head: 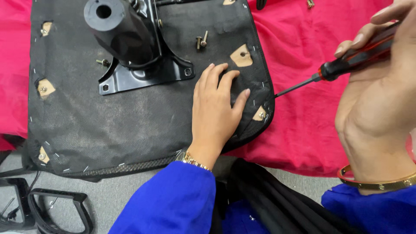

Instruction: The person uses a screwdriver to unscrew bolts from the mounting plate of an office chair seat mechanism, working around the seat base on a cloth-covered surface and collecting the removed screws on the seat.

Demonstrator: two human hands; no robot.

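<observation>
Head view: left hand (215,107) flat, fingers spread, pressing black seat underside (108,125) near right edge. Right hand (379,93) fisted round screwdriver (342,65), tip at seat edge. Seat lies on red cloth (312,108).

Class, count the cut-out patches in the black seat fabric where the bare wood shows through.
6 fully seen: three down the left edge, one beside the left hand at, one near the screwdriver tip, one top edge. Others may be hidden.

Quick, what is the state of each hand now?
Left hand: open, flat on the black seat underside, holding nothing.
Right hand: closed, holding the screwdriver.
</observation>
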